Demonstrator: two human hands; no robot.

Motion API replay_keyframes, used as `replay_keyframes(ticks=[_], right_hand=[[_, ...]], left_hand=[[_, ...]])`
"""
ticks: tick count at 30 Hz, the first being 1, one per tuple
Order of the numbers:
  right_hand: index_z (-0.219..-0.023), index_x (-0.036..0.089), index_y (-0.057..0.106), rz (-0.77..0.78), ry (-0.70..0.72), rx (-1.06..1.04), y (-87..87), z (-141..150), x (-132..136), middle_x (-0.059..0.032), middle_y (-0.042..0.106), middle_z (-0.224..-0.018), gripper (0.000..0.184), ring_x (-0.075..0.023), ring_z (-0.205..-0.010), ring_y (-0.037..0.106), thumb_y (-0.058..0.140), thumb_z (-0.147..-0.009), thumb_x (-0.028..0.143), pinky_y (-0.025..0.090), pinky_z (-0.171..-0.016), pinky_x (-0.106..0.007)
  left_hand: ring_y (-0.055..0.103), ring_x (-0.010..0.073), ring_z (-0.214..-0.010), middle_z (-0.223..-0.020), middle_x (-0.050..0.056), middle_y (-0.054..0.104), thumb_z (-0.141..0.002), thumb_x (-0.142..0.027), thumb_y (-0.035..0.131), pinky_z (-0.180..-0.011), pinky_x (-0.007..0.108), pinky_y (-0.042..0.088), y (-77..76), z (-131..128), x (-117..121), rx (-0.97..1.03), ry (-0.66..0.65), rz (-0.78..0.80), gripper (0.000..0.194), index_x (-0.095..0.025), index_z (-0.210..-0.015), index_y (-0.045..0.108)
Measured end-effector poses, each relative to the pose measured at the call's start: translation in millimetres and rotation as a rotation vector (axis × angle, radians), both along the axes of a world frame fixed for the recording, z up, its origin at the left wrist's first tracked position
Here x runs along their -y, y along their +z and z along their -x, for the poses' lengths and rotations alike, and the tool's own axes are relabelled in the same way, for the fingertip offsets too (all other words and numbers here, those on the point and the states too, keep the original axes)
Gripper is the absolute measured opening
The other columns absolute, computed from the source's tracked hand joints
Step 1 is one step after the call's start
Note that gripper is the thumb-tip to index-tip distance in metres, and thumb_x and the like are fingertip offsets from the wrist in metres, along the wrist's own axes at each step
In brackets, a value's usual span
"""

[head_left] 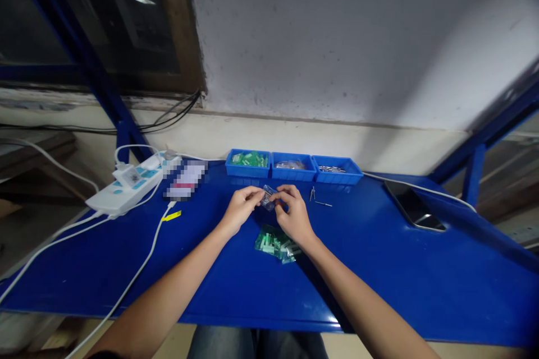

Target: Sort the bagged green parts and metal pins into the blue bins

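Note:
Over the middle of the blue table, my left hand (241, 208) pinches the left edge of a small clear plastic bag (266, 202). My right hand (292, 214) has its fingers closed at the bag's right side; the bag's contents are too small to make out. Below the hands lie green-tinted plastic packets (273, 244) with pale pieces inside, partly covered by my right hand and wrist. To the right of that hand, a few thin metal pins (323, 203) lie loose on the tabletop.
Along the wall stand three blue bins: one with green packets (250, 159), one with clear bags (290, 165), one with metal pins (332, 169). A white power strip (137, 186) with cables and a blurred-out screen (185, 180) are at left. A dark phone (415, 207) lies right.

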State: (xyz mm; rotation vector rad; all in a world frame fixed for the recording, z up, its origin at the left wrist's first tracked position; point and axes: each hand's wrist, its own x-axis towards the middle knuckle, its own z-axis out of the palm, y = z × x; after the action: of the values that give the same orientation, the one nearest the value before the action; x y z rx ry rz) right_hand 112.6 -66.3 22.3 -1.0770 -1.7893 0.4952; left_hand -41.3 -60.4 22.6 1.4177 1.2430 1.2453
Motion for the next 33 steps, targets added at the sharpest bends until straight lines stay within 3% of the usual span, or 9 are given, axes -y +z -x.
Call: replay_keyframes(ticks=[4, 8, 13, 17, 23, 28, 31, 33], right_hand=[[-0.080, 0.021, 0.069, 0.171, -0.028, -0.116, -1.0, -1.9, -4.9, -0.0095, 0.051, -0.106, 0.015, -0.0246, -0.102, 0.052, 0.055, -0.076, 0.023, 0.047, -0.072, -0.033], [-0.072, 0.019, 0.068, 0.301, 0.018, -0.256, 1.5, -4.4, -9.4, -0.0068, 0.061, -0.087, 0.033, -0.0214, -0.090, 0.058, 0.051, -0.082, 0.045, 0.045, -0.075, -0.032], [-0.074, 0.017, 0.066, 0.420, 0.013, -0.357, -6.8, -2.5, -14.7, -0.0037, 0.065, -0.072, 0.030, -0.0178, -0.070, 0.059, 0.056, -0.077, 0.045, 0.044, -0.063, -0.028], [-0.078, 0.017, 0.063, 0.316, 0.046, -0.403, -10.3, -2.2, -15.3, -0.0022, 0.063, -0.072, 0.020, -0.0154, -0.065, 0.057, 0.057, -0.076, 0.036, 0.043, -0.060, -0.026], [-0.083, 0.021, 0.067, 0.041, 0.044, -0.188, -2.3, -2.3, -5.9, -0.0048, 0.059, -0.087, 0.017, -0.0171, -0.079, 0.058, 0.051, -0.078, 0.019, 0.046, -0.065, -0.027], [-0.083, 0.021, 0.069, 0.056, 0.028, -0.158, -4.3, -2.3, -7.2, -0.0057, 0.056, -0.089, 0.023, -0.0177, -0.081, 0.057, 0.048, -0.076, 0.014, 0.047, -0.069, -0.030], [-0.076, 0.019, 0.069, 0.175, -0.005, -0.183, -6.3, -4.7, -12.5, -0.0061, 0.056, -0.087, 0.019, -0.0184, -0.080, 0.057, 0.052, -0.080, 0.028, 0.047, -0.067, -0.029], [-0.071, 0.018, 0.068, 0.270, 0.011, -0.222, -6.7, -6.2, -15.5, -0.0057, 0.058, -0.082, 0.029, -0.0184, -0.077, 0.058, 0.052, -0.082, 0.041, 0.046, -0.065, -0.028]], left_hand=[[0.059, 0.0158, -0.070, -0.078, 0.005, 0.066, -0.076, -0.036, 0.062, -0.061, 0.025, 0.044, -3.4, -1.4, -0.9, -0.062, 0.045, -0.115, 0.025, -0.015, -0.087, 0.066], [0.059, 0.0147, -0.071, -0.084, 0.004, 0.065, -0.078, -0.028, 0.061, -0.062, 0.025, 0.045, -3.5, -2.8, 2.2, -0.289, 0.033, -0.315, 0.014, -0.018, -0.084, 0.067], [0.060, 0.0174, -0.083, -0.089, 0.004, 0.066, -0.080, -0.025, 0.060, -0.069, 0.027, 0.046, -1.2, -3.8, 5.8, -0.478, 0.017, -0.448, 0.010, -0.022, -0.084, 0.069], [0.061, 0.0177, -0.085, -0.092, 0.004, 0.067, -0.084, -0.031, 0.055, -0.070, 0.027, 0.046, -3.0, -6.6, 5.6, -0.415, -0.007, -0.374, 0.017, -0.022, -0.090, 0.068], [0.058, 0.0150, -0.064, -0.075, 0.008, 0.066, -0.087, -0.056, 0.035, -0.050, 0.023, 0.039, -3.6, -7.1, 2.1, -0.044, -0.024, 0.004, 0.053, -0.013, -0.080, 0.065], [0.054, 0.0127, -0.062, -0.069, 0.002, 0.061, -0.077, -0.043, 0.058, -0.056, 0.022, 0.040, -1.9, -6.1, 1.8, 0.004, -0.024, -0.018, 0.031, -0.014, -0.083, 0.062], [0.057, 0.0139, -0.069, -0.073, 0.002, 0.063, -0.077, -0.033, 0.060, -0.065, 0.025, 0.044, -4.7, -5.8, 0.8, -0.057, -0.007, -0.109, 0.020, -0.015, -0.084, 0.062], [0.058, 0.0144, -0.073, -0.079, 0.003, 0.063, -0.077, -0.029, 0.060, -0.068, 0.025, 0.045, -6.5, -5.5, 0.3, -0.141, -0.022, -0.186, 0.014, -0.016, -0.082, 0.062]])
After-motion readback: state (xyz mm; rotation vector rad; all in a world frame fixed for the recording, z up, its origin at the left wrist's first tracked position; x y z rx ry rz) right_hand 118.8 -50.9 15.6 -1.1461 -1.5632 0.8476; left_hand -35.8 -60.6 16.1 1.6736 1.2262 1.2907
